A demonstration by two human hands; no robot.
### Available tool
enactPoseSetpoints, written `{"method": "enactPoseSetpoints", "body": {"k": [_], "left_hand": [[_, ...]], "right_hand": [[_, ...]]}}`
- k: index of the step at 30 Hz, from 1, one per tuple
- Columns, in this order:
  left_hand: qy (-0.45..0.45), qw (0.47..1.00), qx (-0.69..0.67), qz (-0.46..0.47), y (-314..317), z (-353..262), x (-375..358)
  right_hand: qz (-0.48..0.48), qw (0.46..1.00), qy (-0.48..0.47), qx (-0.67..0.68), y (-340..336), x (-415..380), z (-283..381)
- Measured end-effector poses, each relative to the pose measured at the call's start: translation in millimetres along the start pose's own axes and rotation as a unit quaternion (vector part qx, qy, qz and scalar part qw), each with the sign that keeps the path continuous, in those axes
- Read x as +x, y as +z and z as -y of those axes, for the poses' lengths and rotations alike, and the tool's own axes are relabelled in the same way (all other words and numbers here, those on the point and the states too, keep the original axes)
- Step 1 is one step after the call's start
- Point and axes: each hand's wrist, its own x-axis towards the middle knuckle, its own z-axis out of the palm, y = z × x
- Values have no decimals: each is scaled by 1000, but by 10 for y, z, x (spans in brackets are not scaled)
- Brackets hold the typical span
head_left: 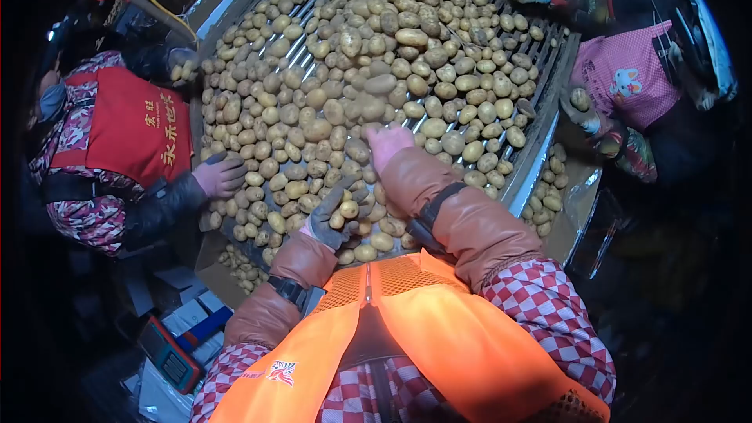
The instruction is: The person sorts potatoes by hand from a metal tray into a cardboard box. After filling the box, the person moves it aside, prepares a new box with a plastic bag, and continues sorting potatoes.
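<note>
My left hand [325,218], in a grey and pink glove, is cupped palm up around a couple of small potatoes [348,209] near the front of the sorting surface. Further in, my right hand [389,145], in a pink glove, reaches down among the potatoes [317,129] with its fingers curled. Its fingertips are partly hidden, and whatever they grip does not show clearly. Loose yellow-brown potatoes surround both hands, lying on a bed of metal bars [298,55].
At the left, a co-worker in a red apron [129,121] rests a gloved hand [221,176] by the pile. A second co-worker, in a pink apron [630,78], works at the right. Boxes of potatoes [547,196] stand beside the bed. A red-and-blue device [168,352] lies lower left.
</note>
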Motion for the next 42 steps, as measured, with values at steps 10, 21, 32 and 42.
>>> {"method": "enactPoseSetpoints", "body": {"k": [10, 21, 32, 42], "left_hand": [[20, 998, 57, -28, 71, 123, 23], [-118, 988, 66, 79, 743, 351, 313], [-122, 984, 103, 82, 459, 345, 274], [-125, 977, 172, 5, 555, 212, 174]], "right_hand": [[-80, 410, 68, 906, -124, -1005, -1119], [-218, 364, 157, 892, 20, -1875, -1561], [-742, 505, 299, 324, -861, -3297, -2241], [-397, 351, 837, 136, 1333, -5807, -2917]]}}
